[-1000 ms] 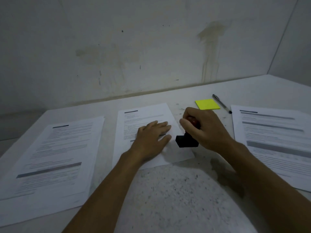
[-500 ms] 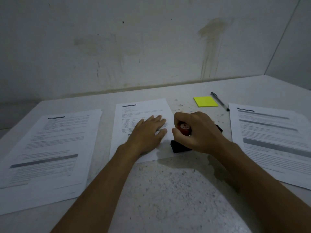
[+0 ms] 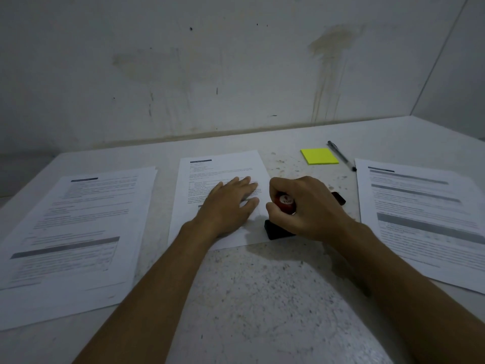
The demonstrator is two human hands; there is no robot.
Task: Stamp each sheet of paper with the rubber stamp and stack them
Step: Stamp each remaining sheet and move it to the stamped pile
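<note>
Left hand point(image 3: 231, 203) spread flat on the centre sheet point(image 3: 225, 164); right hand point(image 3: 307, 206) curled round the rubber stamp point(image 3: 284, 203), black base down on the sheet's near right corner, red handle roughly upright, base long axis running left-right. Mid-task, apparently: stacks of sheets lie left point(image 3: 76, 227) and right point(image 3: 425, 214) on the table point(image 3: 262, 298); which is stamped, cannot tell.

Bare desk point(image 3: 262, 298) lies open at 6 o'clock. Paper stacks flank at 9 point(image 3: 76, 232) and 3 point(image 3: 425, 214); sticky pad point(image 3: 319, 156) and pen point(image 3: 341, 155) sit at 1.
</note>
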